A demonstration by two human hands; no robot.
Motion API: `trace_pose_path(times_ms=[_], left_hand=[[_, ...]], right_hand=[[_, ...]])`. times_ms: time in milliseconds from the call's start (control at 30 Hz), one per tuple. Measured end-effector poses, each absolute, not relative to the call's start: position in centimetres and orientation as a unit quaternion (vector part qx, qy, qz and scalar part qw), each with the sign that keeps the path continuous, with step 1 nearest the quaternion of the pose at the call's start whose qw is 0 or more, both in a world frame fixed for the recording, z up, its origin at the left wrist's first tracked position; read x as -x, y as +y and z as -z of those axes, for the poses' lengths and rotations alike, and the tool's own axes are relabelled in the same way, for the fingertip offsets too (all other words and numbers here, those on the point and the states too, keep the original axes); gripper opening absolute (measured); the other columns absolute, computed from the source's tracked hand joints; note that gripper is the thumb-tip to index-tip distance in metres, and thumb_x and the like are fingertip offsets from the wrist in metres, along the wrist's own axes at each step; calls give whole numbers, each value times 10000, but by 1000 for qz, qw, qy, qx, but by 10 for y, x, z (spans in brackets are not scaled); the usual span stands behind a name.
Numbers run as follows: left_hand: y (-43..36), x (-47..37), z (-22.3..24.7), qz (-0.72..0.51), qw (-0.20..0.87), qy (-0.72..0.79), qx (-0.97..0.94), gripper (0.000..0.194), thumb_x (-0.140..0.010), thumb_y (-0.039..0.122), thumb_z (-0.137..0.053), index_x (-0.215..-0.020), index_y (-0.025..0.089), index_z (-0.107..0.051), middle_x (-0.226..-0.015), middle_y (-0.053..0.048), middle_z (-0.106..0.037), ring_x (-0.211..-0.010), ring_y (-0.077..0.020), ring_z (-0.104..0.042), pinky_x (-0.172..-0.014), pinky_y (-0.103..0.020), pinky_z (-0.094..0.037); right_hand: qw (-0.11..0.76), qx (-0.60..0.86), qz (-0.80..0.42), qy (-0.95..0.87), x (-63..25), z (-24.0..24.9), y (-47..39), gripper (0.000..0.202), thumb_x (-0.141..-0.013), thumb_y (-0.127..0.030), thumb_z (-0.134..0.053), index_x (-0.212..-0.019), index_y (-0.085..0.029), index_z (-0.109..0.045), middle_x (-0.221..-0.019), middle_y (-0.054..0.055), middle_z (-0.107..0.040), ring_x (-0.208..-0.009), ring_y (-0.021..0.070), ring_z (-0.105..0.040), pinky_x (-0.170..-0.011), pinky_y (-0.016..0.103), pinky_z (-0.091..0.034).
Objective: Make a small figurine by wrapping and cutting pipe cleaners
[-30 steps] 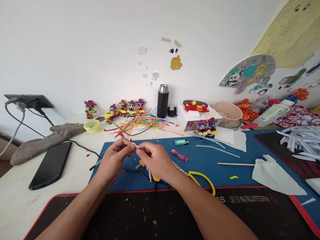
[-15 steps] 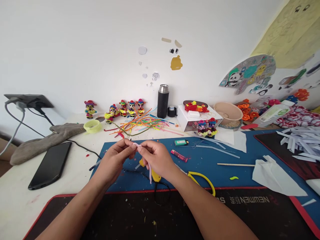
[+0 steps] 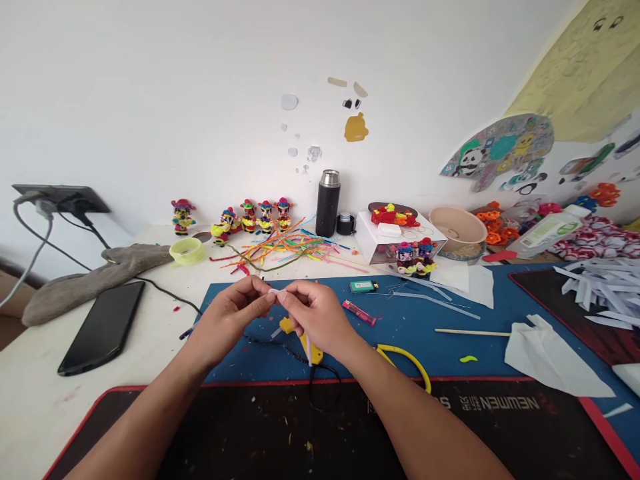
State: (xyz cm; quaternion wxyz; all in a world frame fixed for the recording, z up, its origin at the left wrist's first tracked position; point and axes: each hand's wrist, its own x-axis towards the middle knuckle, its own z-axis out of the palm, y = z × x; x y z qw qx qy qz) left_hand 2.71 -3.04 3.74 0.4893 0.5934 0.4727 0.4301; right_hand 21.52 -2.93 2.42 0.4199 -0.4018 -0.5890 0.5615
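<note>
The left hand [image 3: 237,312] and right hand [image 3: 316,313] are pinching a pale strip [image 3: 273,291] in narrow grips, probably to steady it. Its tail [image 3: 309,350] is hanging below the right hand.

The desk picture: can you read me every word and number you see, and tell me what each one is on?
"NEWMEN": on the black mat.
Left of it, on the same mat: small characters too blurred to read, and lettering partly hidden by the right forearm.
White bottle: label too small to read.
Small green item: label too small to read.
No numbers I can make out.
</note>
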Motion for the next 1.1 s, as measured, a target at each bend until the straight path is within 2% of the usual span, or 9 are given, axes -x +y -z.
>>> trace_pose_path(times_ms=[267, 433, 867, 1100], left_hand=[[-26, -19, -41, -387, 462, 488, -632, 408, -854, 620, -763, -871, 214, -729, -792, -24, -655, -746, -198, -557, -677, -286, -453], [-25, -17, -38, -397, 471, 485, -621, 404, -844, 611, -784, -916, 217, -727, -831, -31, -665, -778, -204, -572, -699, -289, -468], [-27, -21, -42, -383, 482, 482, -624, 392, -818, 599, -791, -805, 219, -696, -735, -14, -626, -706, -193, -529, -649, -271, -433], [-25, -19, -44, -373, 483, 483, -628, 402, -844, 618, -765, -859, 218, -731, -762, -24, -636, -719, -195, -532, -653, -273, -457]], right_hand=[[413, 426, -500, -631, -215, -22, -29, 277, -984, -420, -612, -876, -186, -713, -565, -55, -548, -466, 91, -501, -472, 216, -375], [407, 439, -478, -643, -215, -20, -28, 282, -986, -423, -609, -889, -187, -729, -621, -37, -588, -496, 95, -519, -484, 215, -375], [394, 446, -467, -654, -214, -21, -29, 262, -985, -390, -603, -849, -200, -722, -645, -25, -614, -513, 105, -532, -491, 216, -377], [392, 444, -464, -659, -215, -22, -29, 273, -996, -412, -596, -895, -199, -733, -655, -21, -626, -522, 109, -541, -499, 218, -381]])
